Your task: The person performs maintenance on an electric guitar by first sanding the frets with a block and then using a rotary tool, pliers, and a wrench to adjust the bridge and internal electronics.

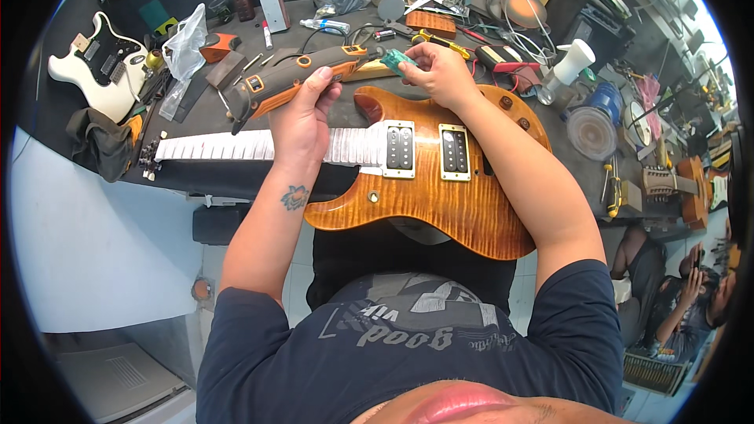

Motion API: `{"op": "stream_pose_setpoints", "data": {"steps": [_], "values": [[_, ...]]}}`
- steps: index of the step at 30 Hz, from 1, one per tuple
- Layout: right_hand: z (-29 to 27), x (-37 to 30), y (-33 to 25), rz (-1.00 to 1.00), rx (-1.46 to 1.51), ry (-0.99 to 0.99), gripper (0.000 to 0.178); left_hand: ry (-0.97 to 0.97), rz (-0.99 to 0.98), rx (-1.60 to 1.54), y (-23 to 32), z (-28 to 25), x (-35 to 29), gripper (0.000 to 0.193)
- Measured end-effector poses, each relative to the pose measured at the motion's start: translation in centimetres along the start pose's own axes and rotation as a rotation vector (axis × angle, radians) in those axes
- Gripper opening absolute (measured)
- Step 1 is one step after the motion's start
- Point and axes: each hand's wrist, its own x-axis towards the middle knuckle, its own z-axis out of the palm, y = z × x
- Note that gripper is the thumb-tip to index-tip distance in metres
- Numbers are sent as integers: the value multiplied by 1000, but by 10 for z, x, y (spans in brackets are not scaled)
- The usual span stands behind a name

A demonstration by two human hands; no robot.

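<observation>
My left hand (308,114) is closed around a grey and orange rotary tool (271,88), its nose tilted up to the right. Pinched in my right hand (441,74) is a small teal block or wad (397,62), right at the tool's tip; whether they touch I cannot tell. Under both arms lies an amber flame-top electric guitar (428,208), body to the right, with two black pickups in cream frames. Its neck (216,146) points left, the fretboard covered with whitish strips like masking tape. My left forearm crosses over the neck, hiding part of it.
A white guitar body (98,67) lies at the far left beside a dark cloth (102,141). Screwdrivers, cables, a multimeter (506,57) and a white lamp-like object (577,61) crowd the bench's back and right. Another person (679,306) sits low at the right.
</observation>
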Motion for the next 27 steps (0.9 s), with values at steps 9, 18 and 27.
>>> {"op": "stream_pose_setpoints", "data": {"steps": [9,18,27], "values": [[2,3,6,-40,-103,29,34,-16,-22,13,2,0,-2,22],[0,5,16,-61,-72,65,39,31,-1,-36,2,3,0,22],[3,4,14,-74,-133,48,39,18,-21,-10,1,3,1,26]]}}
